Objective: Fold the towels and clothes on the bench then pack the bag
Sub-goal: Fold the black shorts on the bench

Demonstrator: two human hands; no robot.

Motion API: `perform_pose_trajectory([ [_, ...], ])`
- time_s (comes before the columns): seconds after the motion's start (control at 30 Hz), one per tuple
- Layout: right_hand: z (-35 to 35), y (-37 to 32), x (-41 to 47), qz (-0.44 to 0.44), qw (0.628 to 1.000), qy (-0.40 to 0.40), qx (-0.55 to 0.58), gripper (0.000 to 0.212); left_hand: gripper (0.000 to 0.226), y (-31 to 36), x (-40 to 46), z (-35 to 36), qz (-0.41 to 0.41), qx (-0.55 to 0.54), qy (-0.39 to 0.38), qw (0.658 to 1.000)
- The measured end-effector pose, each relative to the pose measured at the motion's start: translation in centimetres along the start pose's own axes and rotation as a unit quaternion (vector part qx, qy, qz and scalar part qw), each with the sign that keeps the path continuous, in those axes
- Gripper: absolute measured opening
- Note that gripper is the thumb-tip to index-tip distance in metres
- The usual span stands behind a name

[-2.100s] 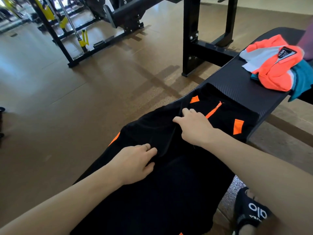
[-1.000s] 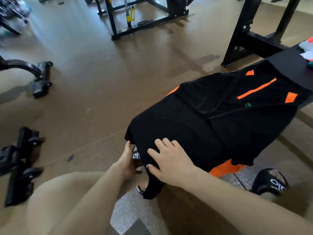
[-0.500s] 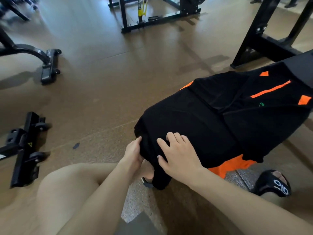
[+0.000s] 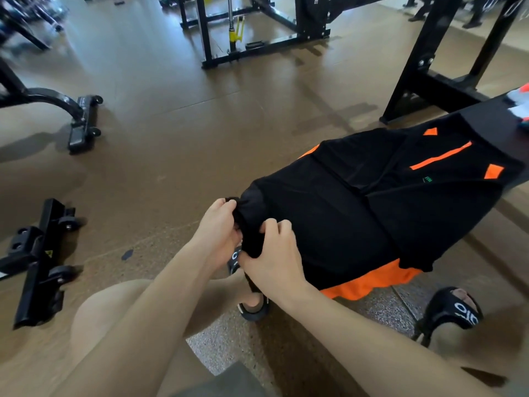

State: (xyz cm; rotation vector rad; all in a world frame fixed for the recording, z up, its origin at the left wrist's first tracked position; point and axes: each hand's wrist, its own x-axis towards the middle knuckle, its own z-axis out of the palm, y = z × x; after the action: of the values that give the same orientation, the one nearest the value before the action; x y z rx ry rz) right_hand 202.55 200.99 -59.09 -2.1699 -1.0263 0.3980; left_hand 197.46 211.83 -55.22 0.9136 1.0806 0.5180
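Note:
A black shirt with orange patches and an orange zip stripe [image 4: 357, 213] lies spread along the black bench [image 4: 486, 121], its orange lining hanging off the near side. My left hand [image 4: 217, 230] pinches the shirt's bunched near-left end from the left. My right hand [image 4: 274, 256] grips the same bunched hem from the right, fingers curled into the cloth. An orange, white and teal pile of clothes [image 4: 519, 106] shows at the bench's far right edge, mostly out of frame.
My bare knee [image 4: 114, 316] and black slides [image 4: 455, 310] are below the bench end. Black bench feet with wheels [image 4: 40, 259] lie on the brown floor at left. A black rack frame [image 4: 429, 73] stands behind the bench, another rack [image 4: 217, 30] farther back.
Both hands went from flat on the shirt's middle to its near end, and now they are closed on the bunched hem and have lifted it a little. The view has swung left.

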Motion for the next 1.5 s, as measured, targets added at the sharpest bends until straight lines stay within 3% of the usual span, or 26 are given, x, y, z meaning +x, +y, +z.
perform_pose_trajectory([
  [0.1, -0.8, -0.1, 0.4, -0.002, 0.998, 0.063, -0.006, 0.031, 0.021, 0.8, -0.5, 1.1, -0.019, -0.049, -0.02, 0.998],
  [0.27, -1.4, 0.1, 1.0, 0.003, 0.999, 0.043, -0.007, 0.018, 0.025, 0.9, -0.7, 1.7, -0.063, -0.085, -0.007, 0.994],
  [0.37, -1.6, 0.0, 1.2, 0.017, 0.998, 0.049, 0.019, 0.026, 0.027, 0.7, -0.4, 1.5, -0.08, -0.1, -0.009, 0.992],
  [0.53, -2.7, -0.3, 0.9, -0.04, 0.999, 0.033, 0.006, 0.024, 0.031, 0.5, 0.5, 1.8, -0.127, -0.045, -0.029, 0.991],
  [0.63, -3.4, -0.5, 0.8, -0.083, 0.996, 0.025, -0.033, 0.016, 0.03, 0.4, 1.5, 2.4, -0.147, 0.033, 0.012, 0.988],
  [0.83, -6.5, 0.8, 1.6, -0.01, 0.998, -0.051, 0.02, 0.021, 0.027, 1.9, 4.6, 3.6, -0.071, 0.034, 0.086, 0.993],
  [1.0, -10.8, 3.2, 3.2, 0.072, 0.99, -0.07, 0.103, 0.008, 0.005, 3.6, 4.7, 7.3, 0.058, 0.1, 0.089, 0.989],
  [1.2, -17.9, 8.0, 5.1, 0.168, 0.967, -0.04, 0.187, 0.021, 0.011, 6.5, 5.1, 14.1, 0.285, 0.322, 0.036, 0.902],
  [1.4, -24.7, 16.3, 6.3, 0.205, 0.97, -0.012, 0.128, 0.022, 0.037, 7.4, 5.8, 24.0, 0.359, 0.454, -0.067, 0.813],
  [1.5, -27.6, 20.4, 7.1, 0.209, 0.974, -0.013, 0.091, 0.02, 0.029, 7.2, 7.5, 29.1, 0.365, 0.514, -0.088, 0.771],
])
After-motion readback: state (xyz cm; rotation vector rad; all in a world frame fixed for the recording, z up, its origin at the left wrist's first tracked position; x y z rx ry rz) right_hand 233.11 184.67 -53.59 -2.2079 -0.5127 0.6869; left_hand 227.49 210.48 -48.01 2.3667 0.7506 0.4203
